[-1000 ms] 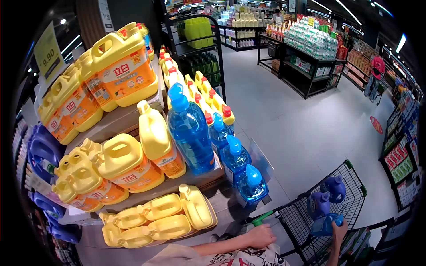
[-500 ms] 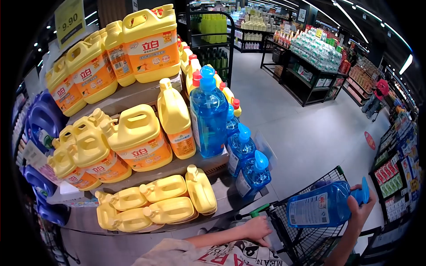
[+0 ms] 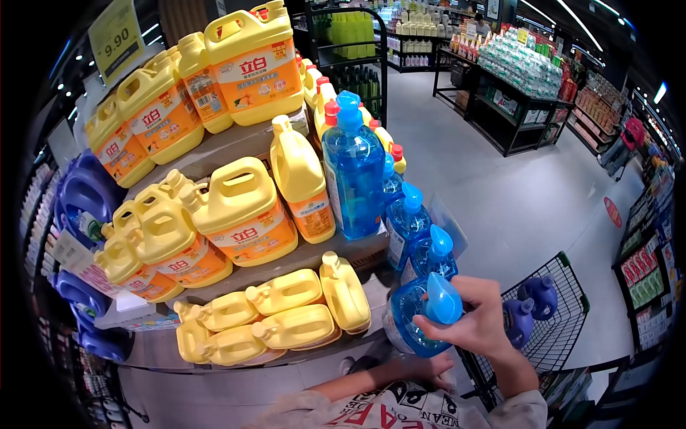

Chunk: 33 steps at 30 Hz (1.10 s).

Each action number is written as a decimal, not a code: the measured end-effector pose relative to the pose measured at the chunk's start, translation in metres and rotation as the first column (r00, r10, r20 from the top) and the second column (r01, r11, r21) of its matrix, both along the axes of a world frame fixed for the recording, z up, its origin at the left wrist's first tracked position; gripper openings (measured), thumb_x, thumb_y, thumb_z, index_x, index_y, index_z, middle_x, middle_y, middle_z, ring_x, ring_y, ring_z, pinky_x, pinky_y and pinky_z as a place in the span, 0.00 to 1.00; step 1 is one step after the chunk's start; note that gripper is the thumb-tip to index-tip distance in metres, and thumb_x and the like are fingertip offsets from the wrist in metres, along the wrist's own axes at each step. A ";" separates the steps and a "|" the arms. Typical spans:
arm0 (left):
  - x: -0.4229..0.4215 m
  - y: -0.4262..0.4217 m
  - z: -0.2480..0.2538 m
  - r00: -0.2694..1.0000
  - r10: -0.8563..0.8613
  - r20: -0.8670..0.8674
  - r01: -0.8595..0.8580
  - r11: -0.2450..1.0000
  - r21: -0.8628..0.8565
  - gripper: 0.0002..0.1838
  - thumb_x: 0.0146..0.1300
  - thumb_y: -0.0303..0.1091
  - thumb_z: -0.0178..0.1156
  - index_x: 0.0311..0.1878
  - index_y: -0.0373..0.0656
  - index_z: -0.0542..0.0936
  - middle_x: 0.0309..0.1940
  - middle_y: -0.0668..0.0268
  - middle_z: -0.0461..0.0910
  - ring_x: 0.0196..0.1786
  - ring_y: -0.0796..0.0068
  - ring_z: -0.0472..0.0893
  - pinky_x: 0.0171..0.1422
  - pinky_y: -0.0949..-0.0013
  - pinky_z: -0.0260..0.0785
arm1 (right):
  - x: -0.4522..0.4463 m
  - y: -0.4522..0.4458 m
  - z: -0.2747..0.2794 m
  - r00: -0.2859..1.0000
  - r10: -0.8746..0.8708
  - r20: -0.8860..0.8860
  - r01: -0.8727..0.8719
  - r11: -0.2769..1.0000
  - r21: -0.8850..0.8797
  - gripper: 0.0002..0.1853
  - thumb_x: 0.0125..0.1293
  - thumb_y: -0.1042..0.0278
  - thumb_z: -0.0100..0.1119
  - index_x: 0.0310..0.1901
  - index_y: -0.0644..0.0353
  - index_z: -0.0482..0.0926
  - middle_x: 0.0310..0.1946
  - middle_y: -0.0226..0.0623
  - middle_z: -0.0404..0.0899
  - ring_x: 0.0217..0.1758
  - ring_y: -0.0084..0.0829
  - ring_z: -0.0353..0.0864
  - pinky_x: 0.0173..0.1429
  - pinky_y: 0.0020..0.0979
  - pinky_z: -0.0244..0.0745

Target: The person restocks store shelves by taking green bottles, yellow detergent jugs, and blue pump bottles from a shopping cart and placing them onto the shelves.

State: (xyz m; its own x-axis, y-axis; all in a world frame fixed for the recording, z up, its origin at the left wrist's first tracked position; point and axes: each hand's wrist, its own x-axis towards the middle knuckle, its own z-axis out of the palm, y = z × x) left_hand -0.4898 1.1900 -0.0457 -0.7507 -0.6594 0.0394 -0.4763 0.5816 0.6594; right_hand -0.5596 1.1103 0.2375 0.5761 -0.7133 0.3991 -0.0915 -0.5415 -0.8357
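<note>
My right hand (image 3: 475, 314) grips a blue pump bottle (image 3: 411, 325) around its neck, just under the light-blue pump head. The bottle is upright at the front end of a row of similar blue pump bottles (image 3: 432, 254) along the display's right edge. Whether its base touches the shelf cannot be told. Low in front of my body, my left hand (image 3: 431, 368) is curled near the cart, and what its fingers close on is hidden. On my right stands a wire shopping cart (image 3: 564, 343) with purple bottles (image 3: 539, 297) inside.
Stepped shelves hold several yellow jugs (image 3: 246, 207), with more yellow jugs (image 3: 296, 325) lower down. A large blue pump bottle (image 3: 354, 171) stands on the middle step. A price sign (image 3: 116, 43) hangs upper left. Beyond the aisle are a stocked table (image 3: 518, 79) and a person (image 3: 625, 146).
My right hand has carried the blue pump bottle left from over the cart to the display's front corner, turning it from lying sideways to upright. The purple bottles in the cart now show.
</note>
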 end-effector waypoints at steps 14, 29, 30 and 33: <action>0.011 -0.005 0.051 0.994 -0.026 0.103 0.046 0.980 -0.196 0.31 0.49 0.65 0.66 0.29 0.41 0.79 0.29 0.61 0.81 0.41 0.59 0.82 0.49 0.59 0.73 | 0.057 -0.024 -0.060 0.998 -0.068 -0.006 0.068 0.996 -0.054 0.16 0.48 0.64 0.78 0.26 0.65 0.80 0.20 0.36 0.76 0.22 0.27 0.73 0.30 0.29 0.69; 0.011 -0.012 0.028 0.979 -0.151 0.140 0.165 0.982 -0.094 0.46 0.54 0.71 0.60 0.62 0.38 0.74 0.54 0.51 0.79 0.56 0.48 0.79 0.59 0.54 0.70 | 0.068 -0.042 -0.085 0.974 -0.186 -0.131 0.176 0.981 -0.085 0.17 0.50 0.57 0.76 0.30 0.63 0.84 0.23 0.41 0.80 0.24 0.38 0.80 0.33 0.35 0.74; 0.011 -0.013 0.031 0.966 -0.178 0.186 0.188 0.982 -0.035 0.46 0.54 0.71 0.60 0.62 0.38 0.73 0.55 0.51 0.78 0.57 0.48 0.78 0.60 0.54 0.69 | 0.066 -0.042 -0.083 0.968 -0.177 -0.177 0.169 0.984 -0.060 0.18 0.50 0.56 0.75 0.33 0.63 0.84 0.24 0.40 0.80 0.25 0.38 0.80 0.34 0.35 0.74; 0.010 -0.007 0.025 0.997 -0.029 -0.074 0.007 0.961 -0.276 0.34 0.49 0.68 0.63 0.30 0.38 0.81 0.29 0.56 0.82 0.40 0.55 0.82 0.58 0.58 0.68 | 0.058 -0.037 -0.084 0.967 -0.176 -0.182 0.171 0.984 -0.045 0.20 0.52 0.56 0.75 0.41 0.62 0.85 0.25 0.40 0.80 0.25 0.38 0.80 0.35 0.35 0.75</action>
State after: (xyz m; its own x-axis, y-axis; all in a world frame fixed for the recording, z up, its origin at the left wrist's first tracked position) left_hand -0.4794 1.1827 -0.0210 -0.7501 -0.6012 0.2755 -0.4181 0.7539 0.5068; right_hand -0.5016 1.0733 0.1530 0.5102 -0.7987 0.3190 -0.3374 -0.5270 -0.7800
